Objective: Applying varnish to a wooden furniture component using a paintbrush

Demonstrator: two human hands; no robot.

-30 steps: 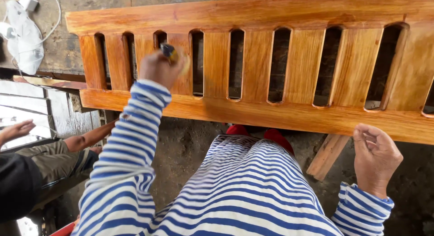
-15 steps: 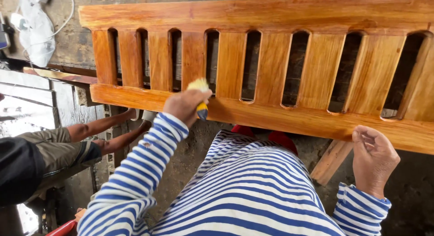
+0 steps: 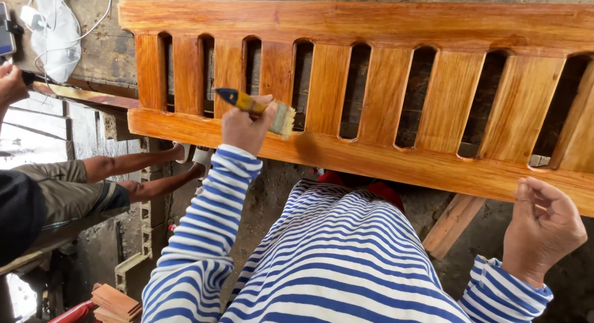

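The left hand (image 3: 246, 126) sits a little left of the middle of the frame, with its fingers wrapped tight around a paintbrush with a yellow and blue handle and pale bristles (image 3: 257, 109). The handle pokes up and to the left, and the bristles point right, touching the shiny orange-brown wooden panel with upright slats and long dark gaps (image 3: 396, 94) just above its bottom rail. This big panel runs across the whole top of the frame, from the upper left to the right edge, and its wood looks wet and glossy. The right hand (image 3: 543, 229) is at the lower right of the frame, with its fingers curled over the lower edge of the panel's bottom rail and gripping it. Both arms wear blue and white striped sleeves (image 3: 204, 236), and the striped shirt fills the bottom middle. At the left of the frame another person sits, and you can see their bare legs (image 3: 133, 174) and grey-green shorts (image 3: 62, 193). Their hand (image 3: 11, 85) is at the far left edge. A white cloth with a white cable (image 3: 55, 32) lies at the upper left. Small flat red-brown wood pieces (image 3: 114, 301) are stacked at the bottom left
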